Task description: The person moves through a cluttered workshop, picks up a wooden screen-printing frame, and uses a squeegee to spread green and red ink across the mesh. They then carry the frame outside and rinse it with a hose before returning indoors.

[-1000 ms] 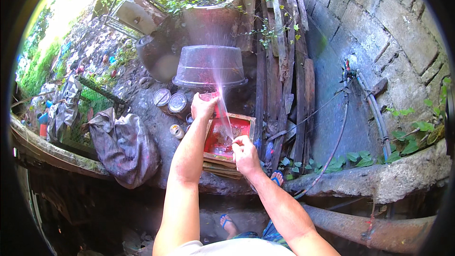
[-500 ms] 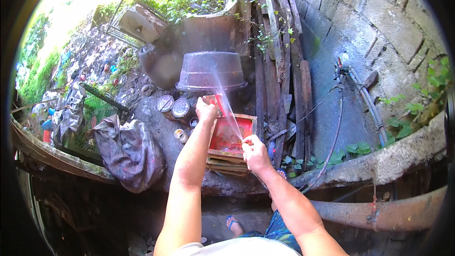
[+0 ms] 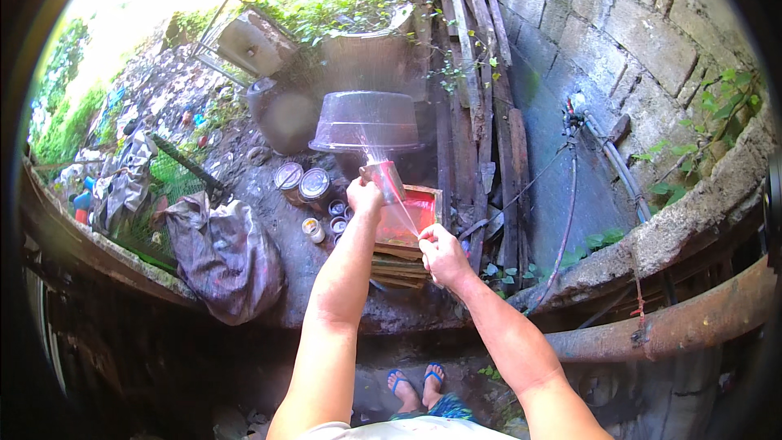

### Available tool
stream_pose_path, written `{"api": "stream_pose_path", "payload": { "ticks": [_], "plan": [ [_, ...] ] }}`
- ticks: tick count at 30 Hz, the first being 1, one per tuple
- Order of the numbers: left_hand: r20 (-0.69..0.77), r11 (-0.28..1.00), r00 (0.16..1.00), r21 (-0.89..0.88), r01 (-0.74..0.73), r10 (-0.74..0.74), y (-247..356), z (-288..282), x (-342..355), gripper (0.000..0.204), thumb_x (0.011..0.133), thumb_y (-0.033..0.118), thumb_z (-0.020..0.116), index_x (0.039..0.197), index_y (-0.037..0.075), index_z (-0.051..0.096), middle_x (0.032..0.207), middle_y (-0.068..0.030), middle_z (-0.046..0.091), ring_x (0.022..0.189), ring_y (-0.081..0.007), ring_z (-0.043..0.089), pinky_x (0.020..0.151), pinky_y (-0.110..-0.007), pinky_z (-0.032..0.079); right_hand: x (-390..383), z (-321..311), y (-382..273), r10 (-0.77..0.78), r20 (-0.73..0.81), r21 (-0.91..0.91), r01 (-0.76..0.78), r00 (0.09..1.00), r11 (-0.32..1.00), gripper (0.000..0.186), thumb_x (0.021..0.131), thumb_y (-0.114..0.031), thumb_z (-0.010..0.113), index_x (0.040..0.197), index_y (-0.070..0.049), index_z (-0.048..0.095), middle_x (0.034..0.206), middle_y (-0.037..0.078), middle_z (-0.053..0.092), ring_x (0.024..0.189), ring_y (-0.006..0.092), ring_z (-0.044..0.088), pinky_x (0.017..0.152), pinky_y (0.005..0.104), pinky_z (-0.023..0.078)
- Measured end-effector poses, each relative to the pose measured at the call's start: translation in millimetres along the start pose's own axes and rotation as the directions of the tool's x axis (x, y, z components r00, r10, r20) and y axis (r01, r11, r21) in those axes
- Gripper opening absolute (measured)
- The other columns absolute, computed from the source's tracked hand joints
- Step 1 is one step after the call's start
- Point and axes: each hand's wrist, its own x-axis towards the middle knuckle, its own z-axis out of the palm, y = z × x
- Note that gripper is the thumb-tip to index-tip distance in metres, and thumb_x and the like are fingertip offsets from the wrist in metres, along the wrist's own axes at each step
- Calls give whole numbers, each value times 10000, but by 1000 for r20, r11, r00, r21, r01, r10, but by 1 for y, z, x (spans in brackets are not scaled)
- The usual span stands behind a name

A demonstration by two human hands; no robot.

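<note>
My left hand (image 3: 364, 195) grips a small flat squeegee (image 3: 384, 178) stained red, tilted up in front of an overturned translucent tub (image 3: 364, 121). Closed around the end of a water hose, my right hand (image 3: 445, 256) sends a thin fan of water (image 3: 401, 210) across the squeegee's face, and spray scatters beyond it. Just beneath both hands lies a wooden frame with a red-coated screen (image 3: 421, 210), on top of a stack of wooden frames (image 3: 399, 270). My right fingers mostly cover the hose end.
Lidded cans (image 3: 314, 185) and small jars (image 3: 313, 231) stand left of the frames. A dark cloth sack (image 3: 224, 257) hangs over the ledge. Old planks (image 3: 481, 114) lean at the right, near a tap (image 3: 573, 114) with a hose (image 3: 560, 253). A rusty pipe (image 3: 684, 322) runs below.
The squeegee has turned so its broad face shows, and it has shifted slightly right. Water now strikes that face. My view has shifted, and both sandalled feet show below.
</note>
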Motion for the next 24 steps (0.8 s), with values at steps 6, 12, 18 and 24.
{"api": "stream_pose_path", "payload": {
  "ticks": [6, 12, 18, 24],
  "plan": [
    [-36, 994, 999, 102, 30, -26, 0, 1, 8, 338, 973, 48, 633, 1299, 20, 718, 1128, -102, 770, 927, -224, 738, 811, -392, 603, 14, -17, 17, 38, 40, 47, -40, 998, 998, 110, 1097, -131, 623, 1192, -76, 631, 725, 31, 597, 488, 108, 530, 373, 309, 387],
    [192, 971, 954, 16, -238, 231, 17, -9, -19, 289, 990, 23, 627, 1242, 87, 755, 1195, -145, 788, 1194, -307, 736, 1051, -438, 553, -4, -39, 16, 71, -122, 146, -53, 990, 988, 414, 1086, -118, 647, 1493, -76, 590, 686, 66, 678, 425, 139, 538, 375, 339, 413],
    [683, 187, 499, 481, -857, 533, 30, -48, -89, 261, 902, 88, 765, 1131, 209, 791, 1164, -69, 795, 1340, -372, 632, 1118, -545, 455, 18, -65, 17, 240, 77, 217, -251, 968, 943, 360, 1089, -123, 655, 1431, -10, 644, 758, 78, 702, 477, 136, 599, 371, 305, 450],
    [764, 112, 565, 561, -820, 313, 8, -80, -113, 274, 909, 71, 730, 1173, 139, 742, 1433, -82, 736, 1263, -360, 712, 998, -504, 587, 2, -22, 34, 286, 82, 67, -292, 955, 954, 238, 1062, -183, 724, 1178, 24, 744, 785, 88, 745, 527, 139, 662, 408, 318, 498]
  ]
}}
